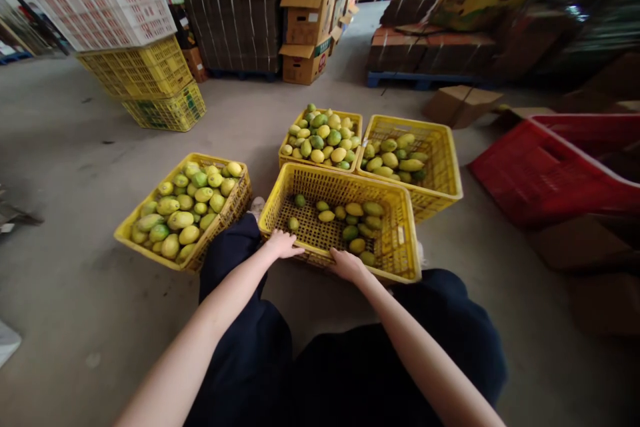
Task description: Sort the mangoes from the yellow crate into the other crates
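Note:
Between my knees a yellow plastic crate (400, 203) stands on the floor, with several yellow and green lemons (355, 209) lying loose in it, mostly toward its right half. My left hand (284, 244) grips its near rim left of the middle. A little to the right, my right hand (346, 263) is closed over the same rim, its fingers partly hidden behind the edge. Left of my leg is another yellow crate (220, 230), filled with lemons (181, 220). Directly behind the held crate sits a heaped crate (283, 159), next to a partly filled one (443, 160).
A red crate (525, 173) and cardboard boxes (463, 105) stand to the right. Stacked baskets (135, 70) rise at the back left. Wrapped pallet loads (233, 10) and more cartons (303, 27) line the back. Concrete floor (95, 300) runs around the crates.

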The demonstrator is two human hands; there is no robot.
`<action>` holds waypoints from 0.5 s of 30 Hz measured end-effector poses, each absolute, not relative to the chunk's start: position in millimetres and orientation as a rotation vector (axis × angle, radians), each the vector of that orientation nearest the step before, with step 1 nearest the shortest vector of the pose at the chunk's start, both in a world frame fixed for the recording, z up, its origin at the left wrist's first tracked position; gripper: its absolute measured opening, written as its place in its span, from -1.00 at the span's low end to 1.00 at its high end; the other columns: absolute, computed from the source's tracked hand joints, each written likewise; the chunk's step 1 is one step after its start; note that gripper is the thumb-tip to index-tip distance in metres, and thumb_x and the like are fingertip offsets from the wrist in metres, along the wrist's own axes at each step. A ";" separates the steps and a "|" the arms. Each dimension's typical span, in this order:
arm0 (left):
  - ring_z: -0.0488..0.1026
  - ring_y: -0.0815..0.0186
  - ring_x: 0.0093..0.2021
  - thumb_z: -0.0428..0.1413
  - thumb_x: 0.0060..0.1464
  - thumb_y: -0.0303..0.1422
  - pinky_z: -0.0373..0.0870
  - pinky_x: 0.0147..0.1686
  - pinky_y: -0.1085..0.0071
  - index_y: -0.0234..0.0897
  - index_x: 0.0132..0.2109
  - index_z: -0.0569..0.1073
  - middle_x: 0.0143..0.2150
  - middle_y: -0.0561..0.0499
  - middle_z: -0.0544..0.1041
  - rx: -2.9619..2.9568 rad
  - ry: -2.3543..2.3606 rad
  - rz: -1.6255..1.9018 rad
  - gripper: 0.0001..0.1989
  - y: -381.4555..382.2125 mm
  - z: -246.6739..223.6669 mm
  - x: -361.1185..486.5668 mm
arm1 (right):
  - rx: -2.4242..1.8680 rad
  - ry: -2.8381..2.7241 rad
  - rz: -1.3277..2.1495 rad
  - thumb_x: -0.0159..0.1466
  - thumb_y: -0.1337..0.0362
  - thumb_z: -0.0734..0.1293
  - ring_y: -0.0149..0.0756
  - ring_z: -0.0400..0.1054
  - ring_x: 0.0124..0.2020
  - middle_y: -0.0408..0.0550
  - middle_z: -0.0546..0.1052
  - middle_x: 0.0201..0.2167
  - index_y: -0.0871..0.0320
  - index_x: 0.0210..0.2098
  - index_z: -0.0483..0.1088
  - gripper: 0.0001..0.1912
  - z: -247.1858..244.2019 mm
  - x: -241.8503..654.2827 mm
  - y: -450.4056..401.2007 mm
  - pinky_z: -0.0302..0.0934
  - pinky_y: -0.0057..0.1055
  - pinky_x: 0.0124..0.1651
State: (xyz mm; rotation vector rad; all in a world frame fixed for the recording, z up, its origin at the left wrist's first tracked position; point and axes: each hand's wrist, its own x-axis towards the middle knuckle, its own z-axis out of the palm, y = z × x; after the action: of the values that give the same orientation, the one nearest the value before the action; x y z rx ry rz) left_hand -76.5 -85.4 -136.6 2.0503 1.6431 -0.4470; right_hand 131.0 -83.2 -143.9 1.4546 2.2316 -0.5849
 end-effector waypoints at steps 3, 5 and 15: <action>0.39 0.06 0.10 -0.31 0.24 0.03 0.22 0.08 0.23 -0.30 0.00 0.49 0.08 -0.19 0.49 1.947 1.581 -0.399 -0.35 -70.6 -141.9 -84.3 | 1.466 2.265 -0.596 0.28 0.31 0.22 -0.05 0.42 -0.01 0.24 0.50 -0.03 0.29 0.06 0.26 -0.63 -150.2 136.6 -85.6 0.25 -0.32 -0.08; 0.40 0.09 0.09 -0.29 0.26 -0.01 0.26 0.04 0.29 -0.33 -0.03 0.52 0.07 -0.18 0.50 1.855 1.563 -0.390 -0.37 -53.6 -150.6 -87.5 | 1.467 2.265 -0.620 0.27 0.31 0.23 -0.04 0.42 -0.01 0.24 0.50 -0.03 0.28 0.06 0.25 -0.63 -153.2 136.6 -84.9 0.24 -0.32 -0.08; 0.48 0.15 -0.20 0.17 -0.02 -0.22 0.35 -0.16 0.34 -0.40 -0.32 0.51 -0.35 -0.13 0.58 1.479 1.754 -0.247 -0.72 58.4 -234.2 -97.6 | 1.442 2.274 -0.686 0.23 0.40 0.28 0.06 0.43 -0.06 0.32 0.49 -0.08 0.35 0.06 0.28 -0.60 -145.0 106.8 -79.6 0.24 -0.13 -0.04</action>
State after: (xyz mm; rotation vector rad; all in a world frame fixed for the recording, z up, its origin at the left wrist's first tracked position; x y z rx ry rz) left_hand -97.6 58.4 -234.2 1.4785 1.7545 -0.2471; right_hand 106.8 -79.6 -145.0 1.4420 2.2738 -0.6861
